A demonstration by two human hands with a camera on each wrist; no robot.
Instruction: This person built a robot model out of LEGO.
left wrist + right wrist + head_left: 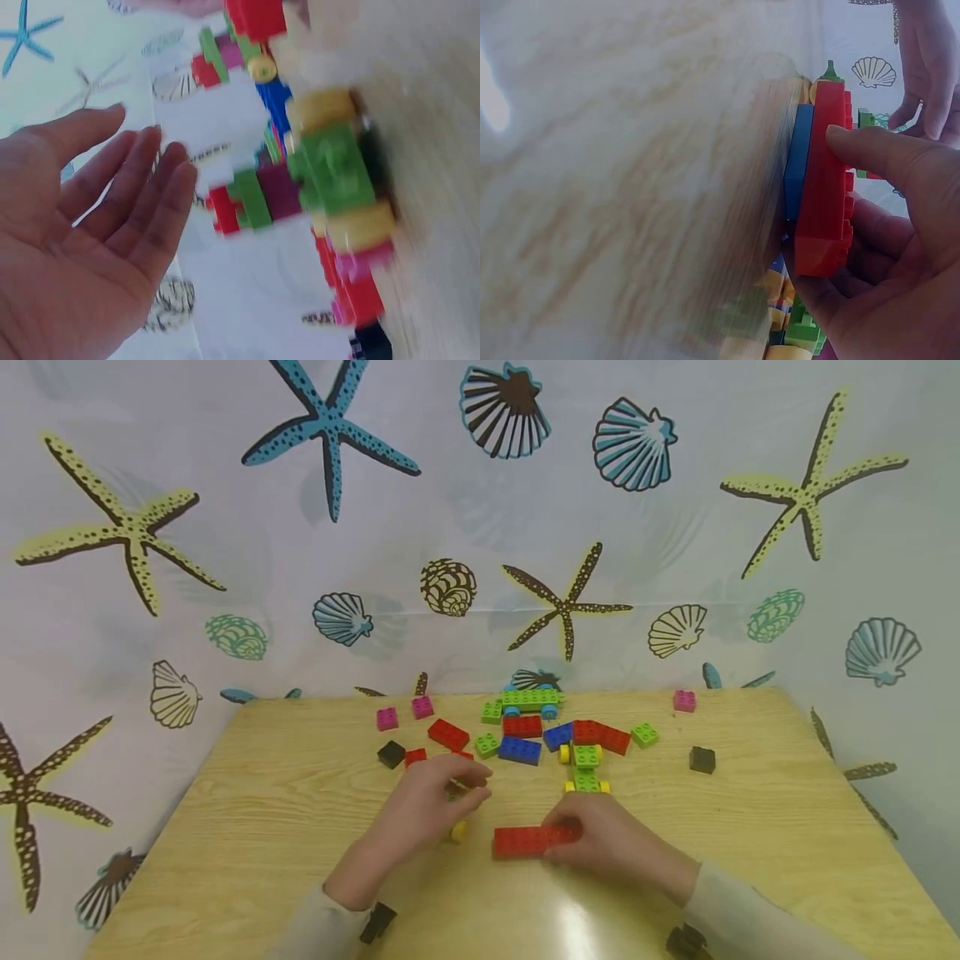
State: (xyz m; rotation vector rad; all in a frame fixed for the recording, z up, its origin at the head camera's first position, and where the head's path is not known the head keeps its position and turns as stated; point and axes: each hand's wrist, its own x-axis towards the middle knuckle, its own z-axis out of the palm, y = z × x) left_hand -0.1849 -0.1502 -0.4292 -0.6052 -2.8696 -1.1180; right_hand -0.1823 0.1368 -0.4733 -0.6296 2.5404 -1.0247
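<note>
Starting at the left, the left hand (431,802) hovers low over the table (247,827), fingers loosely spread and holding nothing; the left wrist view shows its palm bare. Just beside its fingertips lie a small red brick (415,757) and a black cube (391,753), with a yellow wheel (457,832) under the hand. Further right, the long red brick (525,841) lies flat on the table near the front edge, its long axis running left to right, free end pointing toward the left hand. The right hand (615,843) grips its right end, thumb on top and fingers curled beneath; the right wrist view shows a blue brick (797,161) pressed against it. Behind, a green wheeled piece (587,768) stands among scattered bricks.
</note>
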